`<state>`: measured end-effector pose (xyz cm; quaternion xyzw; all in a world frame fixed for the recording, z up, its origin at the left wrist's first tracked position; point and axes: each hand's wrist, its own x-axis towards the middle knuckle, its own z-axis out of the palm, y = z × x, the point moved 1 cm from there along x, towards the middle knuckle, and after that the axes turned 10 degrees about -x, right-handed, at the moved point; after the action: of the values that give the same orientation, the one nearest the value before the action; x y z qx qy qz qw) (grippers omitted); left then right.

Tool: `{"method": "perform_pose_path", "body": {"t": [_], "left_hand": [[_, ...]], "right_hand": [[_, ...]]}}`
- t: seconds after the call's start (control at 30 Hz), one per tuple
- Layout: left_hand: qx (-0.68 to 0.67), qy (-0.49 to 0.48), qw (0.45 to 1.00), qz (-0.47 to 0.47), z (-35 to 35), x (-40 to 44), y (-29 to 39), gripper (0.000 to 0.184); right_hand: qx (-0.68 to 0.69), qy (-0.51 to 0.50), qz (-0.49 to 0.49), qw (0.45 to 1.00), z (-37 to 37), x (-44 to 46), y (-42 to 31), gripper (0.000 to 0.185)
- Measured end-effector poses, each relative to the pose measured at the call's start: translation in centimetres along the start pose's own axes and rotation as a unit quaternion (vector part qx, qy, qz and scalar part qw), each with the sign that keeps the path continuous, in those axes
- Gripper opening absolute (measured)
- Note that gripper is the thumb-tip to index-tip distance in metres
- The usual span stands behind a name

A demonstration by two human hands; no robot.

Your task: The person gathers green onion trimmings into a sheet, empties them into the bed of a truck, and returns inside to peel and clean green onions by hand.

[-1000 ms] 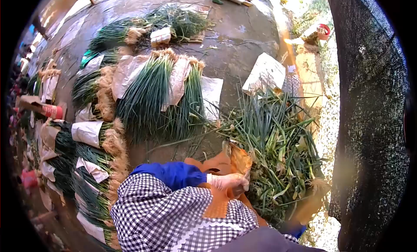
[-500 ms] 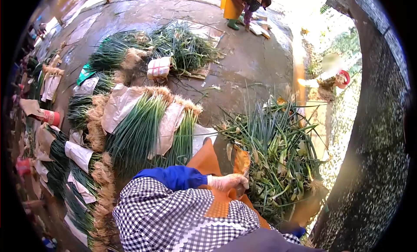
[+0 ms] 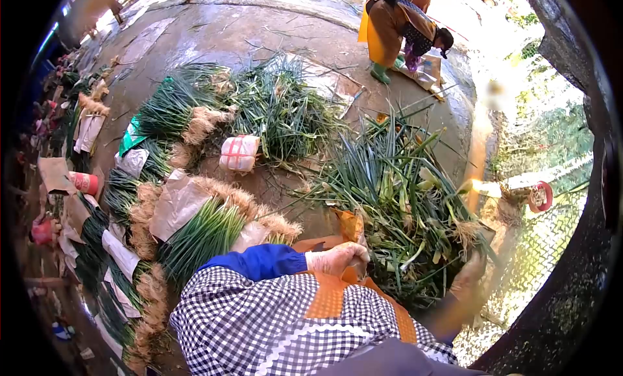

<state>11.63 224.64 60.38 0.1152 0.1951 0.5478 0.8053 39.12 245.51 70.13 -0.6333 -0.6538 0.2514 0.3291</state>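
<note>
My left hand (image 3: 339,258), below a blue sleeve (image 3: 266,262), is closed in a fist in front of my body. It sits close to an orange sheet (image 3: 351,225) at the pile's near edge; what the fingers hold is hidden. My right hand (image 3: 468,277) is at the lower right side of the heap of loose spring onions (image 3: 396,188), touching or close to it. Its fingers are blurred and partly covered by leaves. Pale roots (image 3: 466,233) stick out just above that hand. A checked garment (image 3: 246,311) and an orange apron (image 3: 328,295) cover my body.
Bundled spring onions (image 3: 206,230) with roots and paper wraps lie to the left. Another loose heap (image 3: 282,110) is farther back, near a white bundle with red ties (image 3: 239,153). A bending person (image 3: 396,35) works at the back. Wire mesh (image 3: 551,162) runs along the right.
My right hand has come into clear view at the right side of the onion heap. My left fist stays nearly in place. The view has shifted, showing more of the bending person.
</note>
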Motion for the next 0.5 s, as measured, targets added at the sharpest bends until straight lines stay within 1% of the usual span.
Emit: {"method": "perform_pose_path", "body": {"t": [0.1, 0.17, 0.2, 0.23, 0.27, 0.3, 0.33, 0.37, 0.4, 0.43, 0.47, 0.5], "left_hand": [[0.044, 0.089, 0.994, 0.047, -1.7, 4.6, 6.8, 0.014], [-0.102, 0.115, 0.986, 0.064, -1.7, 6.2, 11.7, 0.005], [-0.163, 0.105, 0.978, 0.078, -2.3, 7.3, 13.7, 0.005], [-0.220, 0.091, 0.966, 0.096, -2.9, 8.5, 15.8, 0.007], [-0.203, 0.145, 0.963, 0.106, -3.6, 8.6, 16.4, 0.008], [-0.186, 0.200, 0.955, 0.119, -4.2, 9.9, 18.9, 0.010], [-0.147, 0.208, 0.952, 0.168, -3.8, 10.5, 22.3, 0.010], [-0.111, 0.218, 0.949, 0.201, -3.3, 10.8, 25.2, 0.011], [-0.137, 0.248, 0.942, 0.181, -4.3, 11.4, 27.0, 0.011], [-0.152, 0.273, 0.937, 0.159, -5.6, 12.3, 29.9, 0.012], [-0.168, 0.297, 0.930, 0.137, -6.9, 13.3, 32.7, 0.013], [-0.128, 0.260, 0.939, 0.185, -9.1, 13.4, 33.7, 0.014]], "right_hand": [[-0.062, -0.083, -0.084, 0.991, 8.2, 11.5, -3.0, 0.027], [-0.178, -0.137, -0.131, 0.966, 13.6, 18.9, -4.8, 0.026], [-0.265, -0.157, -0.155, 0.939, 16.2, 22.1, -5.5, 0.025], [-0.287, -0.102, -0.273, 0.913, 19.5, 25.7, -5.2, 0.026], [-0.313, -0.099, -0.316, 0.890, 21.0, 25.9, -7.9, 0.026], [-0.335, -0.094, -0.362, 0.865, 23.4, 27.9, -11.8, 0.027], [-0.235, -0.131, -0.343, 0.900, 26.4, 30.0, -13.9, 0.028], [-0.130, -0.165, -0.322, 0.923, 29.5, 32.0, -16.3, 0.032], [-0.216, -0.167, -0.354, 0.894, 32.0, 32.9, -18.0, 0.032], [-0.291, -0.154, -0.393, 0.858, 34.8, 34.7, -20.3, 0.032], [-0.346, -0.015, -0.477, 0.808, 38.1, 36.0, -22.3, 0.029], [-0.291, 0.052, -0.558, 0.776, 40.3, 37.2, -23.8, 0.026]]}}
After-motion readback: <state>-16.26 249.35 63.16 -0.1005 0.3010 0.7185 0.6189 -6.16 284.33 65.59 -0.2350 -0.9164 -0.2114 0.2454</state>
